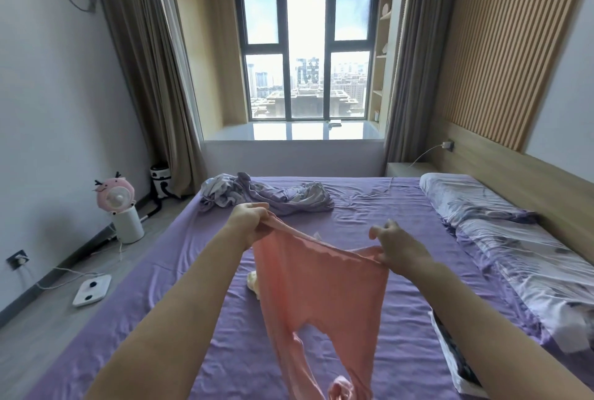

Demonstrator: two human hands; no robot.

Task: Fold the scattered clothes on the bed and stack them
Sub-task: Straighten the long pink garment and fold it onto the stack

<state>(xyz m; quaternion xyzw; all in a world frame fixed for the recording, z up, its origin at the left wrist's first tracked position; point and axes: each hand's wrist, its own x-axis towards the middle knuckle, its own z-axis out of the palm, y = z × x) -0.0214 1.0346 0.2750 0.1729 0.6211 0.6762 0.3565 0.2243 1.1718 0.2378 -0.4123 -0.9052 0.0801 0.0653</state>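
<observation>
Hanging legs-down, pink trousers (318,297), waistband stretched between left hand (249,223), right hand (397,247)

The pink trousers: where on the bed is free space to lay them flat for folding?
The widest bare patch of purple sheet lies left of the pink trousers, out to the bed's left edge. A smaller one lies between the right hand and the pillow. It is crowded at the crumpled clothes, the cream item and the bedding.
</observation>
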